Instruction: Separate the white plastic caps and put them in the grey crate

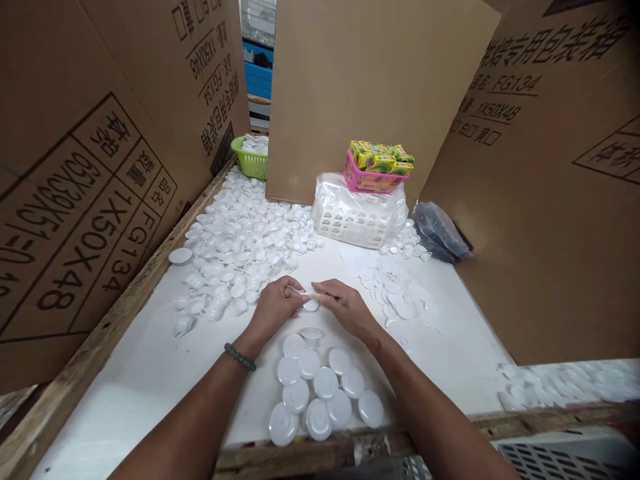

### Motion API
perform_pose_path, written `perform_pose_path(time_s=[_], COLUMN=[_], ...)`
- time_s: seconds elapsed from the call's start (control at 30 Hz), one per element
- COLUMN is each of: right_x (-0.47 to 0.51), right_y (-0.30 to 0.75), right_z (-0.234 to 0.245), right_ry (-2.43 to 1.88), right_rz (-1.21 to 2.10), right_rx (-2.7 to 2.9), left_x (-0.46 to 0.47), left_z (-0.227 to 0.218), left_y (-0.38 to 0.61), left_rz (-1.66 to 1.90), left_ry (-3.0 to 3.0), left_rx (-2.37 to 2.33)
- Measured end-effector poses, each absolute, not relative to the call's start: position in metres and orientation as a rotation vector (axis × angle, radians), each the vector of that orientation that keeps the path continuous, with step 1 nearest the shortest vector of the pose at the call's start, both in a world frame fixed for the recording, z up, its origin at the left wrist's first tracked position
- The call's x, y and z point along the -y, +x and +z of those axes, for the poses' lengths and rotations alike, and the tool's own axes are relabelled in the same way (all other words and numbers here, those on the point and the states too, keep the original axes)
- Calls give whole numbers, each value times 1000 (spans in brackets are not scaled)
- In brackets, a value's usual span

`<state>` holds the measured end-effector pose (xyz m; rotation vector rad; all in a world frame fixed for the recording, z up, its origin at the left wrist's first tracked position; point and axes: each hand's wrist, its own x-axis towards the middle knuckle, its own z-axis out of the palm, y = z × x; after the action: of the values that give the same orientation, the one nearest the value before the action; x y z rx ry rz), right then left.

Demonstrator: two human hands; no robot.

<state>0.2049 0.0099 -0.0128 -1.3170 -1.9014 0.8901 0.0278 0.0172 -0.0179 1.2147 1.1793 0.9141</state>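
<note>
My left hand (274, 308) and my right hand (345, 305) meet at the middle of the white table (140, 373). Together they pinch a small white plastic piece (311, 305) between their fingertips. Just below them a white suction-cup-like part (311, 335) stands on the table. Nearer to me, several round white discs (325, 397) lie in a tight cluster. A big heap of white plastic cups (240, 233) spreads to the left of my hands. Flat white discs (395, 287) lie scattered to the right.
Cardboard walls (370, 87) stand around the table on three sides. At the back sit a clear bag of white parts (357, 213), a pink basket of yellow boxes (377, 167), a green basket (250, 160) and a dark plastic bag (440, 230). A wooden rim (300, 457) edges the table's near side.
</note>
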Motion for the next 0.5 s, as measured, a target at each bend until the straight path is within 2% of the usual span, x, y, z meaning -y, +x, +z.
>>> perform_pose_path(time_s=[0.13,0.23,0.5], right_x=[-11,-16,-18], right_y=[206,204,201], right_z=[-18,-17,-12], right_ry=[-1274,-1295,-1375], right_rz=[579,476,642], right_rx=[2197,2312,2224], left_x=[-17,-18,-19], left_z=[-17,-18,-20], left_y=[29,31,31], left_rz=[915,900,863], left_ry=[1154,1125,1157], left_rx=[-1243,-1292,-1316])
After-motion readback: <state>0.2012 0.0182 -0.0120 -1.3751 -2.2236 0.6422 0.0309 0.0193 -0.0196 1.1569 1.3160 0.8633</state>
